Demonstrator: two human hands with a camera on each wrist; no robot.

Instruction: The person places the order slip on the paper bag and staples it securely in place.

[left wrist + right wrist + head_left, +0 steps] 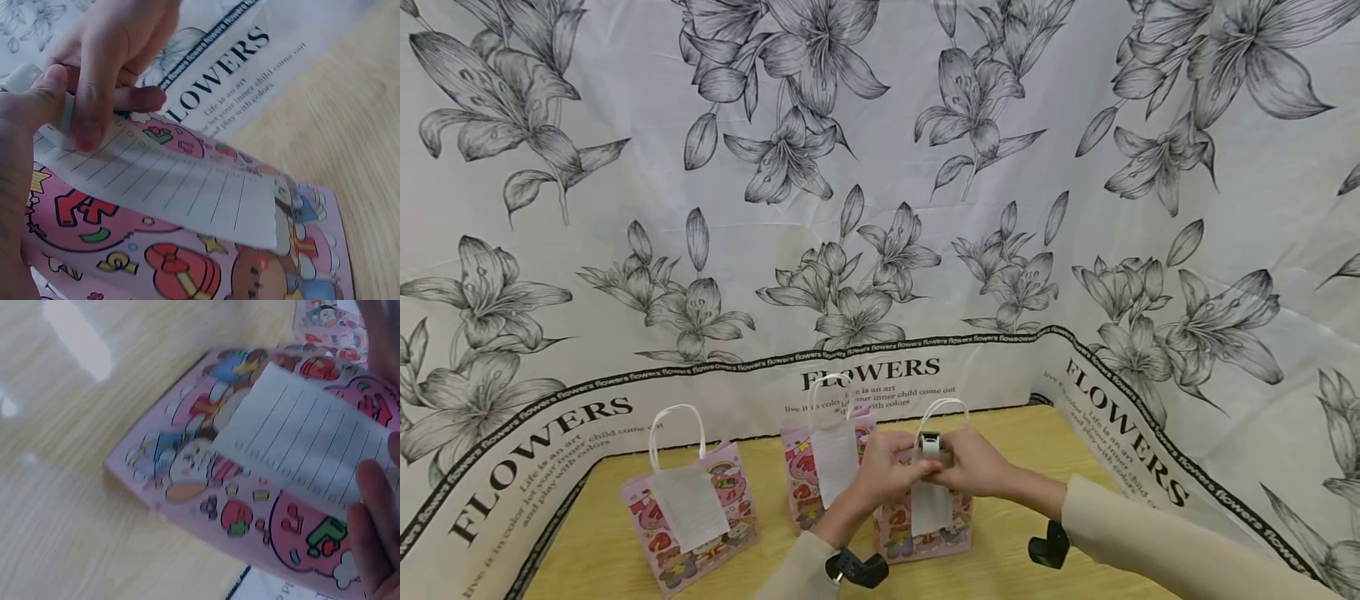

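Observation:
In the head view my left hand [887,468] and right hand [976,462] meet at the top of the right-hand pink gift bag [898,533], just below its white handles. Between them they grip a small white stapler [930,446] with a dark metal end. A lined white paper slip [932,508] hangs down the bag's printed front. The left wrist view shows both thumbs on the white stapler body at the top of the paper slip [187,181]. Whether the slip is fastened there is hidden by the fingers. Right-hand fingers [372,519] show beside the slip in the right wrist view.
Two more cartoon-printed gift bags stand on the yellow wood-grain table [1022,533]: a left bag [741,500] and a middle bag [797,467]. Each has a white slip on its front. A flower-printed cloth [880,167] walls in the back and sides.

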